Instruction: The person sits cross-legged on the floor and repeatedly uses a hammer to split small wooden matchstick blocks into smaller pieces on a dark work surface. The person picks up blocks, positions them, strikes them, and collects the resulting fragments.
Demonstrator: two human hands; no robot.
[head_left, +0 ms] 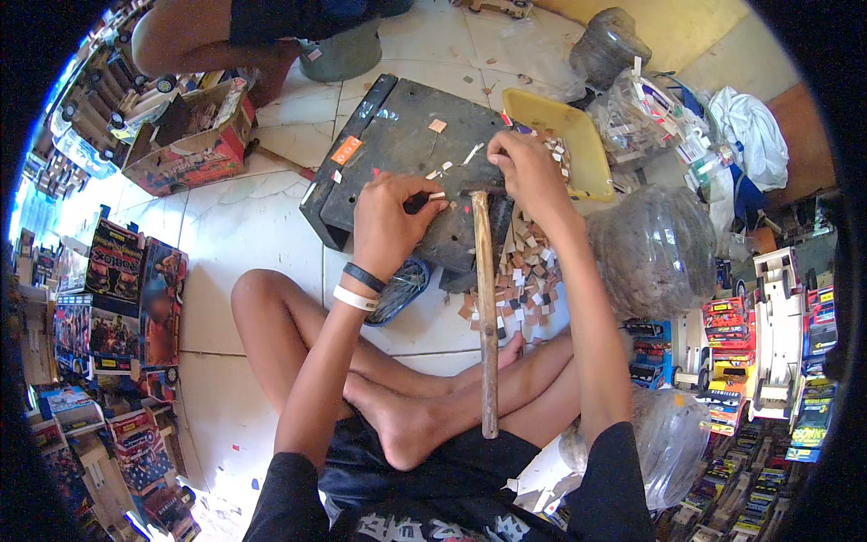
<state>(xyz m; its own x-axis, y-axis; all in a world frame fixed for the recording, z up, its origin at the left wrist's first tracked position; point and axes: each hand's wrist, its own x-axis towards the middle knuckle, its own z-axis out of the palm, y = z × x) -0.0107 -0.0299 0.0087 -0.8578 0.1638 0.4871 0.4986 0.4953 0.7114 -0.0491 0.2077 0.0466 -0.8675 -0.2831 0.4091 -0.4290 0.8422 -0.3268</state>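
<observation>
Your left hand (390,221), apparently positioning a pinched piece (437,196), needs steadiness next; right hand (531,172) curls at desk's (411,131) edge, grip unclear.

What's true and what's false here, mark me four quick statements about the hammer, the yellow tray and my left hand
1. The hammer lies with its head on the black block. True.
2. Your left hand pinches a small piece. True.
3. The yellow tray is left of the block. False: it is to the block's right.
4. Your left wrist is bare. False: it wears a black band and a white band.
</observation>
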